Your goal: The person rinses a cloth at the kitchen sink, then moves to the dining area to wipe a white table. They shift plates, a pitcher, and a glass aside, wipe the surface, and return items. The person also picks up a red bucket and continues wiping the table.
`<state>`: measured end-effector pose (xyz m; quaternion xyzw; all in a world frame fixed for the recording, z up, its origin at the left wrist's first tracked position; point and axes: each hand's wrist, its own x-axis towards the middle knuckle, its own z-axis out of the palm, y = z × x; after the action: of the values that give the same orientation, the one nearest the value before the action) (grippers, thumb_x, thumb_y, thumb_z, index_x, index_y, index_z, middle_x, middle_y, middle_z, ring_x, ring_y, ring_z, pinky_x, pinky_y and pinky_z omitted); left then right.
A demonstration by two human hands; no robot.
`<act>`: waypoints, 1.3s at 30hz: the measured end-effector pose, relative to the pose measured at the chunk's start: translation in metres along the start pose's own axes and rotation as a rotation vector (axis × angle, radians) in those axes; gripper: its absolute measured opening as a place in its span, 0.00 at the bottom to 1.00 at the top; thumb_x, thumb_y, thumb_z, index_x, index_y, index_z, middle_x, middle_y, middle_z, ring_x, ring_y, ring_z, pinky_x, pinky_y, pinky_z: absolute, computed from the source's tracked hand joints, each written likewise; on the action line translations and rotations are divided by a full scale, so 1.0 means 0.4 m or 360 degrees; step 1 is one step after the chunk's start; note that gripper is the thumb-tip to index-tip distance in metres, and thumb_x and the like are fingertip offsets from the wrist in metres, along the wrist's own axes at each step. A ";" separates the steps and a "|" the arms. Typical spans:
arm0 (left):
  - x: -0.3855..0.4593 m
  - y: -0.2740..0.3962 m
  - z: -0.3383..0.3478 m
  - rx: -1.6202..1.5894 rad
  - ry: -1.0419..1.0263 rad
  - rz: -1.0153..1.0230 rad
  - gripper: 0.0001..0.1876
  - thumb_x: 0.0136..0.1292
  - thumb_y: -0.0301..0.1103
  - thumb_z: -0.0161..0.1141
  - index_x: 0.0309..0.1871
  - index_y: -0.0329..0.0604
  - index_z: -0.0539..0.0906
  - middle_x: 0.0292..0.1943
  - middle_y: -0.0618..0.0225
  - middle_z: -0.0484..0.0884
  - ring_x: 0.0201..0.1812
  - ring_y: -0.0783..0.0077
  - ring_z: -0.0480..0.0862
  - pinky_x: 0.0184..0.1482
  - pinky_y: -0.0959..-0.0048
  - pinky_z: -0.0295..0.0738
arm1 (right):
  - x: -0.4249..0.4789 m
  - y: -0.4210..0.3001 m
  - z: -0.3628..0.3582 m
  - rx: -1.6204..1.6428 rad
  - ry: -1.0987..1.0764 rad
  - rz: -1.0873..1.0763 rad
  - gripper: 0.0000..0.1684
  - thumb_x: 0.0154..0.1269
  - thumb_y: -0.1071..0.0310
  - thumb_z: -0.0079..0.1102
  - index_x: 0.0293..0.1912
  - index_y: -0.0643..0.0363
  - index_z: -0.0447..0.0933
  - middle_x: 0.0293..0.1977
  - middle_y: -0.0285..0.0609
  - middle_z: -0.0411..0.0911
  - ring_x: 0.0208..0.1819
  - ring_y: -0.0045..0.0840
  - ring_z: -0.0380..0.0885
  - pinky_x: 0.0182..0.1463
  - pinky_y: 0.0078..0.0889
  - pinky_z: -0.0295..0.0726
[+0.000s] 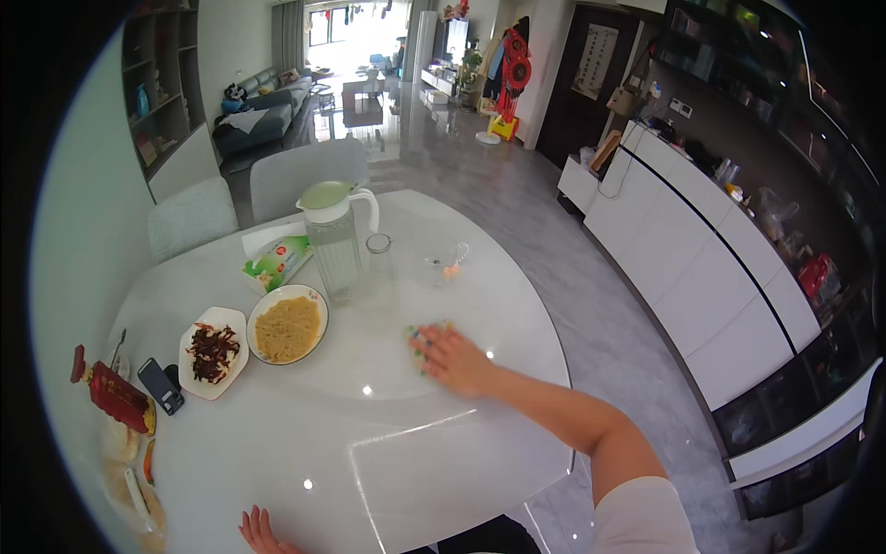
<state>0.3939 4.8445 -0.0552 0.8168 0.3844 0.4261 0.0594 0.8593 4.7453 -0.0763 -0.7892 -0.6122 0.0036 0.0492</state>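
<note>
My right hand [453, 360] lies palm down on the white glossy table [429, 478], over what looks like a small multicoloured cloth [419, 352]. Only the cloth's edges show around the fingers; the rest is hidden under them. At the near edge my left hand [263, 532] rests on the tabletop, fingers slightly apart and holding nothing, partly cut off by the frame. Beyond the right hand stands a clear glass cup [437, 270]. Left of that are a tall, narrow clear glass vessel [381, 273] and a clear ribbed pitcher [336, 249] with a pale green lid.
A bowl of yellowish food [287, 331] and a plate of dark shredded food [213, 353] sit left. Near them are a tissue pack [280, 262], a phone [160, 386], a red bottle [118, 395] and an orange-red chili pepper [149, 462]. Chairs [308, 176] stand beyond; a white cabinet [692, 277] lines the right.
</note>
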 end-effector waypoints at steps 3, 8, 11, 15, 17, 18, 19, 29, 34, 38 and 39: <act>0.026 0.049 -0.017 0.0021 0.0003 0.0014 0.27 0.80 0.47 0.37 0.58 0.30 0.78 0.57 0.46 0.80 0.63 0.39 0.73 0.71 0.41 0.58 | 0.003 0.125 -0.058 -0.0639 -0.0133 0.0182 0.30 0.79 0.52 0.38 0.73 0.51 0.60 0.76 0.44 0.53 0.77 0.34 0.51 0.78 0.42 0.50; 0.036 0.083 -0.015 0.0087 -0.0132 0.0066 0.24 0.80 0.43 0.38 0.57 0.30 0.78 0.56 0.48 0.81 0.62 0.40 0.74 0.70 0.43 0.58 | 0.076 0.352 -0.034 -0.0027 0.0256 0.0665 0.28 0.76 0.56 0.43 0.71 0.53 0.63 0.74 0.44 0.59 0.74 0.36 0.58 0.76 0.44 0.56; 0.016 0.029 0.004 0.0112 -0.0100 0.0111 0.22 0.79 0.40 0.41 0.56 0.29 0.79 0.53 0.48 0.81 0.61 0.40 0.75 0.69 0.44 0.60 | 0.140 0.438 -0.026 -0.0304 0.0275 0.0555 0.30 0.77 0.53 0.39 0.72 0.52 0.62 0.77 0.43 0.54 0.78 0.34 0.50 0.79 0.47 0.47; 0.009 0.024 -0.009 0.0077 -0.0112 0.0088 0.18 0.78 0.36 0.45 0.57 0.30 0.78 0.56 0.49 0.80 0.62 0.39 0.74 0.69 0.42 0.60 | 0.166 0.524 -0.025 -0.0031 0.0020 0.0905 0.33 0.78 0.49 0.35 0.76 0.50 0.54 0.79 0.41 0.46 0.80 0.32 0.43 0.81 0.46 0.42; -0.037 -0.045 0.006 0.0094 -0.0145 -0.0081 0.23 0.79 0.41 0.37 0.58 0.31 0.76 0.58 0.55 0.78 0.68 0.43 0.69 0.73 0.46 0.55 | 0.115 0.566 -0.030 0.0050 0.0048 0.0902 0.34 0.78 0.49 0.35 0.77 0.49 0.52 0.79 0.41 0.44 0.80 0.35 0.43 0.80 0.46 0.43; -0.034 -0.030 0.017 0.0089 -0.0162 -0.0075 0.21 0.79 0.39 0.38 0.58 0.32 0.76 0.58 0.56 0.78 0.68 0.44 0.69 0.73 0.46 0.55 | 0.058 0.598 -0.017 0.0042 0.0050 0.0890 0.34 0.78 0.48 0.36 0.77 0.49 0.52 0.79 0.42 0.44 0.80 0.36 0.43 0.80 0.46 0.44; -0.028 -0.009 0.016 0.0106 -0.0172 -0.0080 0.19 0.79 0.37 0.40 0.57 0.32 0.76 0.57 0.57 0.78 0.68 0.45 0.69 0.73 0.47 0.55 | 0.015 0.594 -0.010 0.0045 0.0049 0.0854 0.35 0.78 0.48 0.36 0.77 0.49 0.52 0.79 0.42 0.43 0.80 0.37 0.43 0.80 0.46 0.44; -0.029 -0.028 0.011 -0.0035 -0.0156 -0.0026 0.19 0.77 0.35 0.39 0.58 0.33 0.77 0.57 0.58 0.79 0.67 0.47 0.71 0.74 0.46 0.53 | -0.549 0.141 -0.078 0.0180 0.0033 0.0433 0.34 0.78 0.55 0.38 0.77 0.55 0.51 0.77 0.51 0.47 0.78 0.47 0.44 0.79 0.52 0.44; -0.022 -0.033 -0.010 -0.0240 -0.0055 -0.0076 0.19 0.76 0.35 0.39 0.58 0.36 0.78 0.58 0.58 0.80 0.68 0.47 0.70 0.75 0.46 0.50 | -0.710 -0.155 -0.104 0.0182 -0.0092 0.0355 0.35 0.77 0.55 0.43 0.77 0.56 0.52 0.77 0.53 0.47 0.78 0.51 0.45 0.78 0.59 0.43; -0.032 -0.054 -0.031 -0.0530 0.0224 -0.0205 0.18 0.74 0.33 0.39 0.55 0.34 0.78 0.57 0.57 0.80 0.69 0.49 0.69 0.74 0.47 0.53 | -0.641 -0.376 -0.080 0.0057 -0.0127 0.0103 0.40 0.70 0.54 0.57 0.76 0.51 0.56 0.76 0.51 0.50 0.77 0.46 0.50 0.79 0.55 0.46; -0.035 -0.056 -0.040 -0.0615 0.0305 -0.0259 0.18 0.74 0.32 0.39 0.55 0.34 0.78 0.57 0.57 0.81 0.68 0.49 0.70 0.74 0.48 0.54 | -0.611 -0.438 -0.064 0.0111 -0.0087 0.0022 0.41 0.68 0.55 0.60 0.75 0.51 0.56 0.76 0.50 0.51 0.77 0.45 0.50 0.79 0.54 0.47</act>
<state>0.3644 4.8469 -0.0637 0.7124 0.3643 0.5611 0.2121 0.6306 4.5500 -0.0497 -0.7907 -0.6074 0.0468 0.0598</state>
